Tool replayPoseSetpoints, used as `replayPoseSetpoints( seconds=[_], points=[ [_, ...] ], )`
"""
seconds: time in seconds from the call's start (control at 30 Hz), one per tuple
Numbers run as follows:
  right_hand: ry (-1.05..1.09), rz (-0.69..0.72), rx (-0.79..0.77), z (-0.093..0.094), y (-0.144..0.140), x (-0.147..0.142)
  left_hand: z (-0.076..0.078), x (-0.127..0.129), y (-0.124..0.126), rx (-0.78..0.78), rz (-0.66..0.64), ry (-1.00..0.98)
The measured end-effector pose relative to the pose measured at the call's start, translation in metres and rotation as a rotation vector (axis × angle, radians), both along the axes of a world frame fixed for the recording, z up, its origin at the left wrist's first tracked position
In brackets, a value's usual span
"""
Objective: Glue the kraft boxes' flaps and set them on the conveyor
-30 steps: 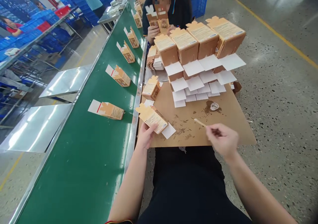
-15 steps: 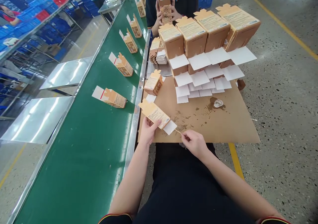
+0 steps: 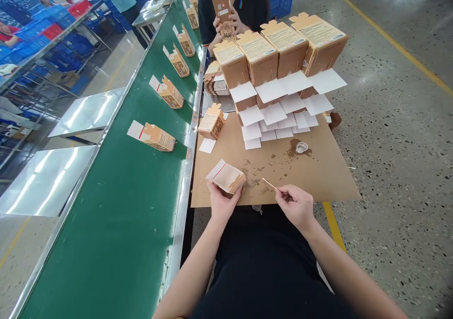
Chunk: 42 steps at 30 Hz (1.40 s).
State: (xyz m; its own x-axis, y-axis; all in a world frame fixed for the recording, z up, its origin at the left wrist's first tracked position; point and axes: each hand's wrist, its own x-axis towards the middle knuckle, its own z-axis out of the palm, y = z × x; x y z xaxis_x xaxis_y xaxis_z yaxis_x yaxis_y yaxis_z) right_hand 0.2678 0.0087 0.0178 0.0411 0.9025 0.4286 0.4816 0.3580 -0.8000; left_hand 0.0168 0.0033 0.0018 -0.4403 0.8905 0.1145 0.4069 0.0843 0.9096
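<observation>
My left hand (image 3: 224, 201) is closed around a small cardboard box (image 3: 228, 177) above the near left of the brown board. A white flap with a red strip sticks out at the box's left end. Between the fingertips of my right hand (image 3: 294, 205) is a cotton swab (image 3: 268, 182), its white tip pointing up and left, apart from the box. Dark wet marks spot the board between and beyond my hands. A little clear plastic cup (image 3: 301, 147) stands in a wet patch farther back.
Stacked cardboard boxes (image 3: 262, 62) with white flaps rise at the back of the brown board (image 3: 318, 177). One box (image 3: 211, 122) stands near its left edge. Along the green conveyor belt (image 3: 141, 205) lie several boxes. Across the table, a co-worker's hands (image 3: 231, 22) hold another box.
My left hand has turned the box, so its red-strip flap now points left. My right hand has drawn the cotton swab away to the right. The view has shifted slightly.
</observation>
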Motion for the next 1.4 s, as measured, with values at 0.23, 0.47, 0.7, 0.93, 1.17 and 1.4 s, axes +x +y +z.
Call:
replayPoseSetpoints(
  seconds=[0.23,0.47,0.7,0.93,1.17,1.4],
  points=[
    [-0.017,-0.013,0.044,0.004,-0.001,0.007,-0.008,-0.003,0.006,0.010,-0.007,-0.037],
    [0.014,-0.023,0.075,-0.001,0.019,0.015,0.009,-0.164,0.020,0.249,0.505,-0.098],
    [0.045,0.068,0.101,0.012,0.038,0.001,0.022,-0.247,0.007,-0.093,0.551,-0.088],
    [0.052,-0.080,0.059,0.006,0.020,0.031,0.021,-0.169,0.006,0.324,0.562,0.163],
    [0.037,-0.102,0.044,0.009,0.010,0.033,0.089,-0.111,0.198,-0.125,0.114,-0.015],
    [0.046,-0.179,0.040,0.015,-0.002,0.044,0.081,-0.094,0.245,-0.405,-0.033,-0.125]
  ],
)
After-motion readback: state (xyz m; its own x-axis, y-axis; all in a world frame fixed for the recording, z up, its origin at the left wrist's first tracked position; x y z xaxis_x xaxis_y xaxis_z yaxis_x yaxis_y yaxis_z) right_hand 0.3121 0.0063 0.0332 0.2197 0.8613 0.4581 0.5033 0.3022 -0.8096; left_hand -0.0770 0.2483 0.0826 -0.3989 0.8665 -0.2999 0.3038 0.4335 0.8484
